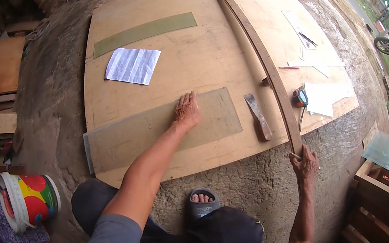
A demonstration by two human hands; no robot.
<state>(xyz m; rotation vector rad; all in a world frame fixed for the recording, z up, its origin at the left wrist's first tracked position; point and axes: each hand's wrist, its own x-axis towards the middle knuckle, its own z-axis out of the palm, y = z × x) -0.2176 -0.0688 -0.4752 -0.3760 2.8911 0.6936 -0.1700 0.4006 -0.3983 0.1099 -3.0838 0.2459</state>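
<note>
Two hands engaged: the left hand [187,110] lies flat, fingers extended, on the glass pane [162,129] atop the plywood sheet [206,51], while the right hand [306,164] grips the wooden straightedge [266,64] end.

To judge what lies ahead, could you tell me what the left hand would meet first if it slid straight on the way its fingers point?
Probably bare plywood board: the left hand lies flat on the glass sheet, fingers pointing up the board. The white paper lies off to the left.
</note>
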